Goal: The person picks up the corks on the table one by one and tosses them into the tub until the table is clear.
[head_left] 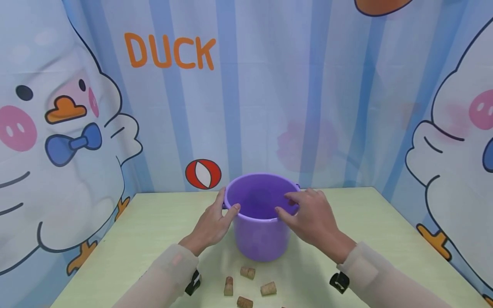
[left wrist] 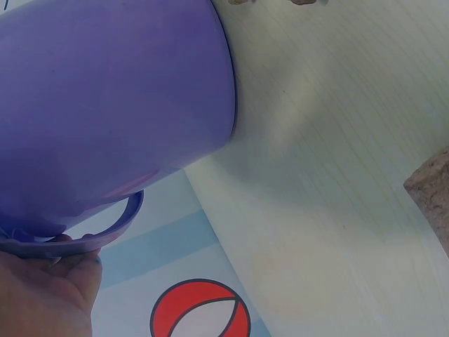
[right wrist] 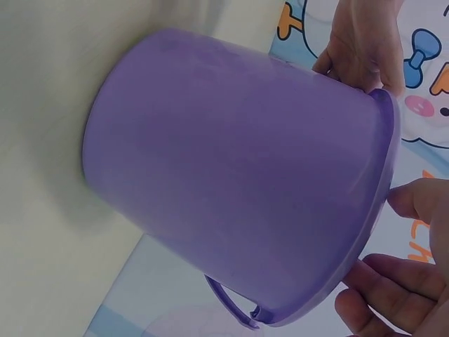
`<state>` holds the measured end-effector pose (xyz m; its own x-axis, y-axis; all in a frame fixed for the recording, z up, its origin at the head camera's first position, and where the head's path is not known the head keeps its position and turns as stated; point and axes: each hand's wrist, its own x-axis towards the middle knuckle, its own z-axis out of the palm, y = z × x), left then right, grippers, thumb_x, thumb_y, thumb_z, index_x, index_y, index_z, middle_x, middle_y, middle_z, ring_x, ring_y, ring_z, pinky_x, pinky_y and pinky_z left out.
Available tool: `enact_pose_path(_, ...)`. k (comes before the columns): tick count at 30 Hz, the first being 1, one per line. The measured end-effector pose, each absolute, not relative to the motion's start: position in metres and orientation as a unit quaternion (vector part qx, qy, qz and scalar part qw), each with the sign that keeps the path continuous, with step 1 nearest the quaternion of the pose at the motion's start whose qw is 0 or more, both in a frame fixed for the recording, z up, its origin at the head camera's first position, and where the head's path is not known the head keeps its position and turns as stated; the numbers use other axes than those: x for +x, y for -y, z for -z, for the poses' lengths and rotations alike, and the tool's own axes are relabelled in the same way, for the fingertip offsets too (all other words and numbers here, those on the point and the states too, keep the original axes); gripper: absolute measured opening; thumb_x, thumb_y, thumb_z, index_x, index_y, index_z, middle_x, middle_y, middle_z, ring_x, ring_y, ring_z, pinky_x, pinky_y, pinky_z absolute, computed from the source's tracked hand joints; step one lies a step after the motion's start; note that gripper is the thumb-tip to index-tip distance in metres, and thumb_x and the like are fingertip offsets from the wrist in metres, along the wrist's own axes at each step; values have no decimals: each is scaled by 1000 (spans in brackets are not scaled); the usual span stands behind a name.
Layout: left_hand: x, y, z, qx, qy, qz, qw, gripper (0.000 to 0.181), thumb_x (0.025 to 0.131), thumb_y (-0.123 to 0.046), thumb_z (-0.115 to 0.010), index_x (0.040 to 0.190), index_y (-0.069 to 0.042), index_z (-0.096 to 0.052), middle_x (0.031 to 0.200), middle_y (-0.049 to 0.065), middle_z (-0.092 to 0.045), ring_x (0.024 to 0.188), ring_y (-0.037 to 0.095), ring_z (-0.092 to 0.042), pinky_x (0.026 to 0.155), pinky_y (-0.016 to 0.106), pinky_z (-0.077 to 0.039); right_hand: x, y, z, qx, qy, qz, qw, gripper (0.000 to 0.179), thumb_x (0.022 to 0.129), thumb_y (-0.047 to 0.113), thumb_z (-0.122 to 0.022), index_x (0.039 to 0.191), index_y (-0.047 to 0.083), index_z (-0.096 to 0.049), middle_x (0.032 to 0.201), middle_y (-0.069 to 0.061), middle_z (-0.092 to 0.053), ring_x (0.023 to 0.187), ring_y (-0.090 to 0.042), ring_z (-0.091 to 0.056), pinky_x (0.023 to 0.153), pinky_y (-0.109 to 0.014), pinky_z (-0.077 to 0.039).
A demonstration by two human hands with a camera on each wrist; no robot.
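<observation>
A purple plastic bucket (head_left: 262, 239) stands upright on the pale table, its mouth facing up and its inside partly visible. My left hand (head_left: 211, 224) grips the rim at the left, thumb over the edge and fingers on the outer side, by the bucket's handle (left wrist: 105, 239). Over the right part of the rim is my right hand (head_left: 313, 218); its thumb and fingers are spread apart and loosely bent, with the fingertips (right wrist: 354, 274) at the rim. In front of the bucket lie several wine corks, among them one cork (head_left: 247, 272) close to its base.
More corks, such as a cork (head_left: 268, 288) and an upright-pointing cork (head_left: 229, 286), are scattered near the front of the table (head_left: 161, 239). A curtain (head_left: 265, 85) printed with ducks hangs behind and along both sides of the table.
</observation>
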<state>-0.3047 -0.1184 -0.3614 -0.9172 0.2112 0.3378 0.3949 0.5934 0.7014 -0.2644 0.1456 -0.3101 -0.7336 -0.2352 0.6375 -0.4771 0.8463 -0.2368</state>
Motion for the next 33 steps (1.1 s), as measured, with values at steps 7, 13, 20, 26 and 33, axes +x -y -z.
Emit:
enact_pose_path(7, -306, 118, 362, -162, 888, 417, 104, 81, 105, -49, -47, 166, -9, -9, 153, 14, -49, 139, 32, -49, 110, 60, -42, -259, -151, 311, 210, 901, -216, 313, 32, 86, 31, -82, 104, 6, -79, 83, 1, -73, 80, -19, -60, 78, -42, -45)
enact_pose_path(13, -306, 118, 362, -162, 888, 418, 103, 81, 106, -49, -47, 166, -9, -10, 154, 14, -49, 139, 32, -49, 109, 60, -42, -255, -154, 312, 218, 896, -221, 319, 31, 85, 32, -83, 103, 6, -79, 84, 1, -75, 80, -18, -60, 80, -42, -46)
enact_pose_path(20, -306, 117, 361, -158, 888, 420, 100, 82, 105, -49, -47, 166, -9, -8, 157, 14, -45, 141, 33, -46, 111, 61, -40, -249, -156, 312, 215, 895, -234, 314, 29, 85, 31, -83, 103, 8, -80, 87, 1, -75, 82, -16, -60, 79, -40, -44)
enact_pose_path(26, -306, 117, 361, -157, 888, 420, 101, 83, 105, -49, -47, 166, -9, -9, 155, 15, -47, 141, 33, -47, 111, 61, -40, -245, -157, 313, 220, 892, -236, 318, 29, 85, 31, -83, 103, 9, -80, 91, 1, -76, 81, -14, -59, 78, -38, -43)
enact_pose_path(33, -306, 118, 361, -158, 888, 421, 99, 83, 105, -50, -47, 165, -8, -8, 155, 15, -47, 141, 33, -47, 111, 60, -40, -238, -158, 314, 231, 885, -240, 325, 25, 84, 27, -84, 102, 11, -81, 89, 2, -76, 81, -14, -61, 80, -40, -45)
